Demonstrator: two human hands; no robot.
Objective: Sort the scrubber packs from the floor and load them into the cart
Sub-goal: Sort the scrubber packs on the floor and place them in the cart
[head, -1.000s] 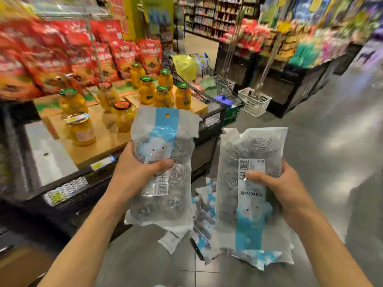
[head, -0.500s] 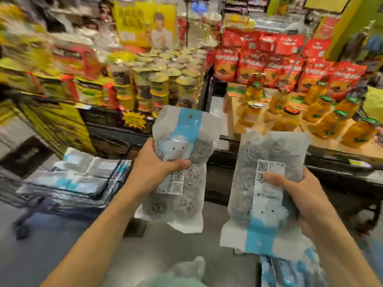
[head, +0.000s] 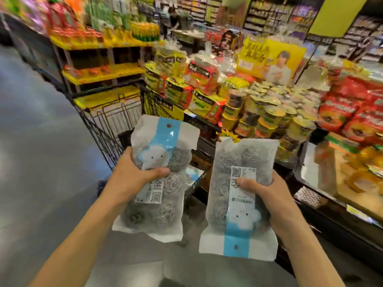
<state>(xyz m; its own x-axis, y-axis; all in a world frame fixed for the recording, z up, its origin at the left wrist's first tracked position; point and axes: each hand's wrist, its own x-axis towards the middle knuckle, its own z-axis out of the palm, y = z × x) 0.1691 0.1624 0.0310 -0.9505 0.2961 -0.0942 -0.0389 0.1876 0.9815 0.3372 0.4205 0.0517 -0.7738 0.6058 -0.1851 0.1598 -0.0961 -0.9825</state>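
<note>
Gripping scrubber packs, both hands

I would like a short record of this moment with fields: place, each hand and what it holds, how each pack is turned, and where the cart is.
place: shop aisle, with shelves of packaged food behind
left hand: grips the left scrubber pack at its middle
left pack orientation: blue band and hang hole at the top
right hand: grips the right scrubber pack at its right edge
right pack orientation: upside down, blue band at the bottom
cart: black wire basket, just beyond the left pack
</note>
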